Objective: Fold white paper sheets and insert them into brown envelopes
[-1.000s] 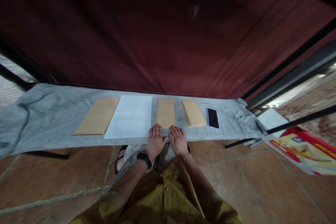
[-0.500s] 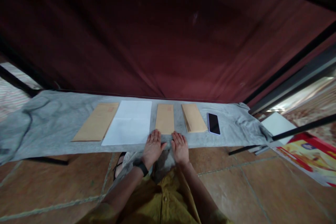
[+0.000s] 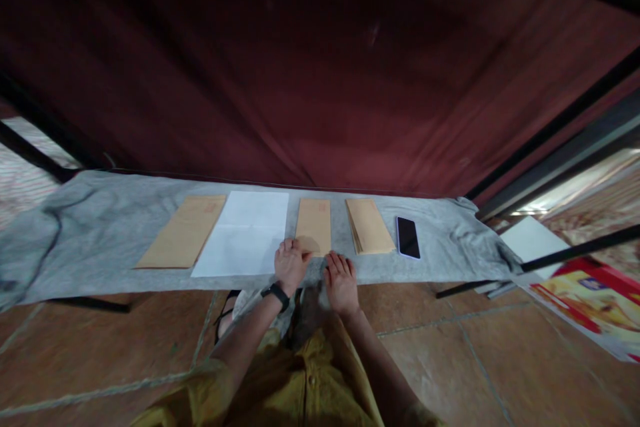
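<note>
A narrow brown envelope (image 3: 314, 223) lies in the middle of a low surface covered with grey cloth (image 3: 95, 233). My left hand (image 3: 290, 265), with a black band on the wrist, has its fingers curled on the envelope's near left corner. My right hand (image 3: 341, 278) lies flat and open on the cloth just below and right of the envelope. A white sheet (image 3: 245, 233) lies to the left of the envelope, with a large brown envelope (image 3: 183, 232) beyond it. A stack of brown envelopes (image 3: 369, 225) lies to the right.
A black phone (image 3: 408, 237) lies face up right of the stack. A dark red curtain (image 3: 320, 80) hangs behind the surface. On the tiled floor at the right lie a colourful poster (image 3: 590, 300), a white sheet (image 3: 530, 237) and black metal bars (image 3: 575, 250).
My left hand has moved forward from lying flat on the cloth and curled its fingers at the narrow envelope's near corner. My right hand has stayed flat in place.
</note>
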Available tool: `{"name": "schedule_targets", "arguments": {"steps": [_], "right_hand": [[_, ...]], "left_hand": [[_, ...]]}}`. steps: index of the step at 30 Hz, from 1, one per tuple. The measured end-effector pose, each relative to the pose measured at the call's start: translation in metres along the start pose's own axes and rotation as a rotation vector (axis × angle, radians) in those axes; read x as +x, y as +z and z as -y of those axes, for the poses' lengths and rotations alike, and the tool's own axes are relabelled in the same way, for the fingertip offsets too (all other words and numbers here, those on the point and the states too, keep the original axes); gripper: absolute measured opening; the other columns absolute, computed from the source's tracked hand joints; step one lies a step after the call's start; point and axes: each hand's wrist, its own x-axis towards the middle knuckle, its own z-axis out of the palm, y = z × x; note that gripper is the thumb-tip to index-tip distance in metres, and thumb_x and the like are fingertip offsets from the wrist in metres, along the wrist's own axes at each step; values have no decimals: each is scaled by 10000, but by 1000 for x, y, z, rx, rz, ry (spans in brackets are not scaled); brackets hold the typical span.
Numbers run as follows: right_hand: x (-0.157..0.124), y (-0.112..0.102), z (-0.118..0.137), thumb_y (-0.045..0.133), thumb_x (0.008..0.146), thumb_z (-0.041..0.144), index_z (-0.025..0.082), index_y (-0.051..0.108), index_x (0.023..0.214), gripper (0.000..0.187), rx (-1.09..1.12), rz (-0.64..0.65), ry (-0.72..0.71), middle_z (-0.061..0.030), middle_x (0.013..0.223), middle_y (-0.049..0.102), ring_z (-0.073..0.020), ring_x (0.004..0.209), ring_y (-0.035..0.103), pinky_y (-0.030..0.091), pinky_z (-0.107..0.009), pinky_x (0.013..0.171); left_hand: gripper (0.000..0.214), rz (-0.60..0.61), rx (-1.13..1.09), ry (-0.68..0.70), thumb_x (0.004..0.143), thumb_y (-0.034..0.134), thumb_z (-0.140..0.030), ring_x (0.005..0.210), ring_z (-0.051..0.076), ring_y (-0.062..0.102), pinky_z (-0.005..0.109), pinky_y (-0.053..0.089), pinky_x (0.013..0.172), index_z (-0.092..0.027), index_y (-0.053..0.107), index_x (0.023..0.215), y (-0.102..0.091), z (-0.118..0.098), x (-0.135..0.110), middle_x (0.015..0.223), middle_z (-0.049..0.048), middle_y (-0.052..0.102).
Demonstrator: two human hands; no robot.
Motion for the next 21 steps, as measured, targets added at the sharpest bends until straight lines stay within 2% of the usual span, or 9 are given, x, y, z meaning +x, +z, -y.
{"name": "schedule_targets", "arguments": {"steps": [5, 9, 11, 21], "right_hand": [[7, 0, 11, 413, 1026, 238, 154, 551, 1430, 435, 0, 9, -19, -126, 1474, 561, -283, 1401, 464, 304, -517, 1193], [13, 5, 24, 423, 1019, 241, 154, 496, 1477, 471, 62, 99, -121, -107, 1507, 530, -233, 1416, 458, 325, -448, 1209], [14, 8, 28, 431, 1016, 240, 152, 490, 1480, 476, 75, 119, -127, -108, 1489, 549, -222, 1399, 481, 334, -433, 1207], [8, 8, 17, 402, 1047, 283, 197, 484, 1487, 456, 23, 114, -99, -81, 1511, 529, -220, 1412, 463, 291, -446, 1213]], "left_hand": [[372, -44, 17, -18, 913, 580, -436, 1090, 334, 565, 440, 491, 869, -142, 655, 1128, 11, -2, 1, 1099, 168, 653], [351, -43, -2, -67, 916, 554, -377, 1094, 331, 568, 445, 490, 879, -136, 622, 1162, 13, -1, 3, 1113, 169, 650], [344, -36, -18, -80, 915, 546, -344, 1091, 329, 574, 438, 490, 881, -121, 610, 1169, 13, 0, 4, 1119, 176, 649], [460, 21, -42, -98, 898, 608, -427, 1063, 319, 616, 409, 469, 892, -107, 547, 1222, 13, 5, 11, 1086, 177, 675]]}}
